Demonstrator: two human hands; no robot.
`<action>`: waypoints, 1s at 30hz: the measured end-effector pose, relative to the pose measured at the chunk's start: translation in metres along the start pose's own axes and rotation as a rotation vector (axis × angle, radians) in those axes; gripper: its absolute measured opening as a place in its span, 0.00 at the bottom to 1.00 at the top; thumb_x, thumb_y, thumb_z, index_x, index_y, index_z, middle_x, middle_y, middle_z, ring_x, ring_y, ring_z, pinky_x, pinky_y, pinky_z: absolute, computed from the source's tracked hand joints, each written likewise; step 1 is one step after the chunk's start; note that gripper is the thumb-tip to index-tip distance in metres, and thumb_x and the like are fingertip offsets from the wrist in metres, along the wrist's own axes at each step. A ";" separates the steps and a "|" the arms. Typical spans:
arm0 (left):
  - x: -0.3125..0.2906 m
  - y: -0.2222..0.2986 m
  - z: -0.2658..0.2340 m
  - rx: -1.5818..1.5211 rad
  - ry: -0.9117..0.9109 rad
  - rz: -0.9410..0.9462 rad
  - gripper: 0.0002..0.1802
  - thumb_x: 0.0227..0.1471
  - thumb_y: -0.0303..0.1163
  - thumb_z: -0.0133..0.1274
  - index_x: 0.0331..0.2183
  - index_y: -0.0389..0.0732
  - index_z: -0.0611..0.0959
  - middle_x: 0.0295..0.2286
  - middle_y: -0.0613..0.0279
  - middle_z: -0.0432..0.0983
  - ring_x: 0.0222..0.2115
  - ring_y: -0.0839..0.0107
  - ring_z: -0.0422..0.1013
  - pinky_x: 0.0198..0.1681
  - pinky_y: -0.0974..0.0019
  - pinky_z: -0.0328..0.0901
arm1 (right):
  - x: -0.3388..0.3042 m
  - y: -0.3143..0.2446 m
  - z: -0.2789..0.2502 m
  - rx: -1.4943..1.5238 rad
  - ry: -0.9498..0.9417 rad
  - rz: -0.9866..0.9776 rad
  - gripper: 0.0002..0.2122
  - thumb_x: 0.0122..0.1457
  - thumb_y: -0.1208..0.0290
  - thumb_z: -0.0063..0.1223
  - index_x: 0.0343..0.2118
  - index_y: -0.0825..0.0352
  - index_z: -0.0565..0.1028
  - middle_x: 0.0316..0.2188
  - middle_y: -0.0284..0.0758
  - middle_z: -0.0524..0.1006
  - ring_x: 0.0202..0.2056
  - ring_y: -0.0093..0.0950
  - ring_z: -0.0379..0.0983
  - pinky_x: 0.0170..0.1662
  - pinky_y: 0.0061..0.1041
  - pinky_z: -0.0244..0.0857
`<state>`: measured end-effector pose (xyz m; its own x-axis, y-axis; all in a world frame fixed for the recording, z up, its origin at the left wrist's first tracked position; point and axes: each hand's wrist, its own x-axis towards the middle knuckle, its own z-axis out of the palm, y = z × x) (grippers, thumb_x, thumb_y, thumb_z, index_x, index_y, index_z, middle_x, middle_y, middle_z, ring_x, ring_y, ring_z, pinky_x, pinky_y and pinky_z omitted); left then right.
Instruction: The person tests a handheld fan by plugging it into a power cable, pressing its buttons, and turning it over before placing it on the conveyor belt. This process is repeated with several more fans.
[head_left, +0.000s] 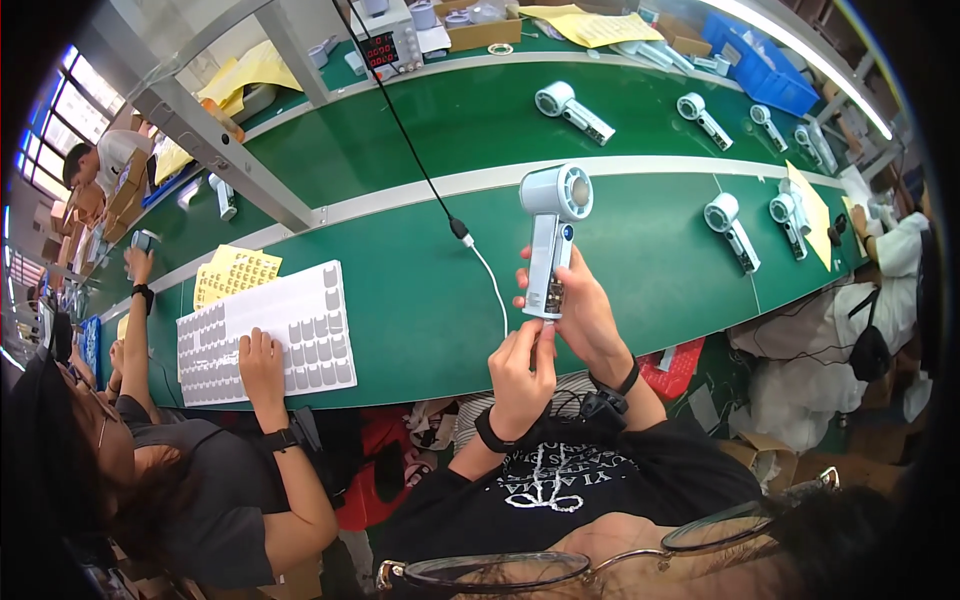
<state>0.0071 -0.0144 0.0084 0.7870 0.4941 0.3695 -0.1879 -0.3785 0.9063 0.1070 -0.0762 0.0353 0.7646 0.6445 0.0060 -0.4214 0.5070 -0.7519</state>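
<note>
My right hand is closed around the lower handle of a pale blue handheld fan, held upright with its round head at the top. Circuit parts show in the exposed lower part of the handle. Just below, my left hand pinches the end of a white cable against the handle's bottom. The fingers hide the plug, so I cannot tell whether it is fully in. Farther up, the white cable joins a black cable connector hanging from above.
More handheld fans lie on the green bench at right, one nearby and another across the pale rail. A co-worker's hand rests on a sticker sheet at left. A blue bin stands at the back right.
</note>
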 end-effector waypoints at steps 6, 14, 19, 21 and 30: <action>0.000 0.000 -0.008 0.042 -0.001 -0.104 0.03 0.54 0.22 0.50 0.29 0.32 0.76 0.17 0.56 0.72 0.14 0.63 0.68 0.18 0.64 0.60 | -0.003 0.022 0.000 -0.269 0.021 -0.143 0.35 0.56 0.82 0.45 0.62 0.66 0.39 0.52 0.41 0.59 0.44 0.27 0.66 0.45 0.27 0.68; -0.004 -0.006 -0.014 -0.179 -0.029 -0.257 0.05 0.56 0.21 0.48 0.28 0.30 0.74 0.17 0.66 0.69 0.18 0.81 0.63 0.21 0.75 0.57 | -0.010 0.037 0.004 -0.488 0.043 -0.338 0.38 0.55 0.85 0.43 0.64 0.65 0.34 0.54 0.42 0.58 0.44 0.27 0.65 0.46 0.29 0.66; -0.007 -0.006 -0.017 -0.236 -0.079 -0.281 0.06 0.57 0.21 0.47 0.28 0.30 0.74 0.19 0.66 0.70 0.20 0.82 0.64 0.23 0.76 0.58 | -0.013 0.034 0.005 -0.514 0.036 -0.336 0.39 0.55 0.85 0.43 0.64 0.65 0.33 0.54 0.43 0.57 0.44 0.28 0.65 0.46 0.29 0.66; -0.006 -0.007 -0.018 -0.261 -0.105 -0.290 0.06 0.58 0.22 0.47 0.29 0.30 0.74 0.20 0.66 0.70 0.20 0.82 0.64 0.23 0.76 0.58 | -0.015 0.031 0.003 -0.534 0.028 -0.320 0.39 0.55 0.85 0.43 0.64 0.66 0.33 0.54 0.44 0.57 0.44 0.28 0.65 0.46 0.30 0.66; -0.008 -0.019 -0.022 -0.401 -0.200 -0.294 0.06 0.59 0.25 0.49 0.33 0.30 0.76 0.23 0.66 0.73 0.22 0.82 0.66 0.26 0.77 0.60 | -0.021 0.024 0.005 -0.465 0.043 -0.323 0.40 0.54 0.85 0.45 0.64 0.63 0.34 0.55 0.46 0.57 0.46 0.30 0.66 0.47 0.32 0.67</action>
<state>-0.0087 0.0060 -0.0070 0.9293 0.3611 0.0778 -0.1219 0.1009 0.9874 0.0787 -0.0745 0.0198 0.8422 0.4698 0.2648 0.0890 0.3631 -0.9275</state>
